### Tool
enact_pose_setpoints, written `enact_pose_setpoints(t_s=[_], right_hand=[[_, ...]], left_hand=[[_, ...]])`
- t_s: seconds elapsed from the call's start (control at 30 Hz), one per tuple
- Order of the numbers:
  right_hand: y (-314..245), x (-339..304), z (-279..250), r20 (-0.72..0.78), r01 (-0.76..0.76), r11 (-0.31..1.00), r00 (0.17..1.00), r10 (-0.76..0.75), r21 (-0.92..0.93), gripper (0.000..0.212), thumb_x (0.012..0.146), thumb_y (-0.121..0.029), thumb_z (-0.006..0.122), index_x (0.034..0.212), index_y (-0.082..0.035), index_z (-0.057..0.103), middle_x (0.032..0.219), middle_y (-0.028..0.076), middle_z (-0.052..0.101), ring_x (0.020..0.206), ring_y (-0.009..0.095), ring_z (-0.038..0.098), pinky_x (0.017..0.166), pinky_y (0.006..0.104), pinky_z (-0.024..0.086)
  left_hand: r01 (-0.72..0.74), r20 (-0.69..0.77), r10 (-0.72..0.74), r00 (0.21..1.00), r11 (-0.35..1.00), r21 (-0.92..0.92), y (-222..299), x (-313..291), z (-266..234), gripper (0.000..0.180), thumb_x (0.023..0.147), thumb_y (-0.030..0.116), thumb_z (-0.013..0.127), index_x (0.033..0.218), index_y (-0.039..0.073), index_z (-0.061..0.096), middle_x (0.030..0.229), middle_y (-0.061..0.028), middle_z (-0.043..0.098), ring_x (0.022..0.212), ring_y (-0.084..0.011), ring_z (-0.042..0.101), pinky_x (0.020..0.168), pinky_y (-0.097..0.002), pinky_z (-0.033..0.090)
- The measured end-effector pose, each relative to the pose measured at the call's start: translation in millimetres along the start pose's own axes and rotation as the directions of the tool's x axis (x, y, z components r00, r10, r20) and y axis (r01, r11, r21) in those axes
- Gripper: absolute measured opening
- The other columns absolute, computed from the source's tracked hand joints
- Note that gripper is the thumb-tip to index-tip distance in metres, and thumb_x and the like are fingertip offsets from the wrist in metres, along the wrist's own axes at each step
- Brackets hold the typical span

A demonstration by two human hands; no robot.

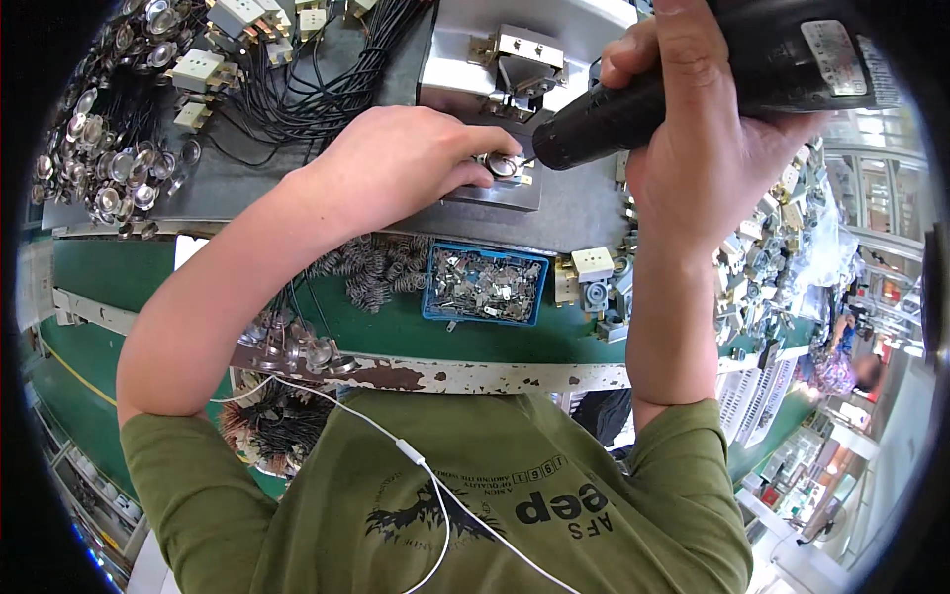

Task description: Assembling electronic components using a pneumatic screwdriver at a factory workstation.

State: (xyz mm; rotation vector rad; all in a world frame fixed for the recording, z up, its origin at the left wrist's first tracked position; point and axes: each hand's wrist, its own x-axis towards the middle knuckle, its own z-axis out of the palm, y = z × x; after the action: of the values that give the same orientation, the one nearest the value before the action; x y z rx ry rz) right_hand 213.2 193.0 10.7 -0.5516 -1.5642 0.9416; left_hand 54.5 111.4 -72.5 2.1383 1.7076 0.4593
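Here | power tool (767, 59): black, tapering, pale label (833, 57) | holder: right hand (698, 139)

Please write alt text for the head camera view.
The right hand holds a black tool close to a small round metal part that the left hand touches, over a crowded grey table. Nearby is a blue tray of small metal pieces.

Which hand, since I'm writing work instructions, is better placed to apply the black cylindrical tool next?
Likely the right hand: it grips the black cylindrical tool, whose tip is close beside the round silver metal disc. The left hand has its fingers at that disc.
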Motion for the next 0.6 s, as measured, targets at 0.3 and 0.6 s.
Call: enact_pose_setpoints(t_s=[0.3, 0.6], right_hand=[[8.2, -6.9, -0.5, 0.130, 0.175, 0.985, 0.976, -0.175, 0.012, 0.018, 0.094, -0.006, 0.076, 0.107, 0.004, 0.067, 0.084, 0.009, 0.070, 0.058, 0.013, 0.066, 0.052, 0.0253, 0.052], [17.6, -11.5, -5.0, 0.150, 0.175, 0.984, 0.975, -0.166, -0.047, 0.020, 0.094, -0.007, 0.076, 0.108, 0.003, 0.068, 0.083, 0.009, 0.070, 0.056, 0.013, 0.065, 0.050, 0.0254, 0.052]], left_hand=[[-0.046, -0.052, 0.046, 0.998, 0.999, -0.001, -2.6, 0.4, 1.9, 0.031, 0.095, 0.032, 0.068, 0.124, 0.021, 0.066, 0.094, -0.0109, 0.074, 0.090, -0.0343, 0.072, 0.075, -0.0474, 0.055], [-0.081, -0.058, 0.083, 0.995, 0.996, 0.040, -3.6, 1.5, 6.7, 0.028, 0.096, 0.032, 0.066, 0.122, 0.022, 0.067, 0.092, -0.0101, 0.074, 0.088, -0.0337, 0.072, 0.074, -0.0472, 0.056]])
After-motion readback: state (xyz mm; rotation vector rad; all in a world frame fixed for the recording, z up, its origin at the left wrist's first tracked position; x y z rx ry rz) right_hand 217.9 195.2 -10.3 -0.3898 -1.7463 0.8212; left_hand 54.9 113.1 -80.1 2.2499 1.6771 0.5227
